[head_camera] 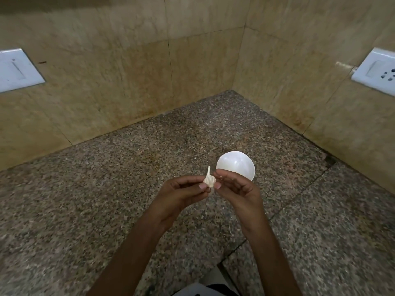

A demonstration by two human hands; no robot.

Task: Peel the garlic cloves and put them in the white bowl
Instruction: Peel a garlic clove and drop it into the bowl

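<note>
Far to the left of the hands, a white switch plate (19, 69) sat on the tiled wall. Below it the speckled stone surface (102, 189) ran into the corner.

The left hand (181, 190) was raised above the surface. Its fingers were curled and its thumb and fingertips pinched the left side of a whole garlic bulb (210, 180), which stood stem up. The bulb hung in the air between the two hands, unbroken and in its papery skin. The right hand (238, 189) met it from the other side, fingers bent, with thumb and forefinger nipping at the skin.

Just beyond the right hand, the white bowl (226, 161) rested on the surface, and nothing showed inside it. Far off to the right was a socket plate (376, 69).

The task looked barely begun, since the cloves had yet to be split apart. The grip was all fingertips, so a hard tug on the skin could probably flick the bulb out onto the surface. Cloves that sprang loose might roll toward the corner. The bowl looked light and stood close behind the right hand's knuckles, so a jerk of that hand could knock it away.
</note>
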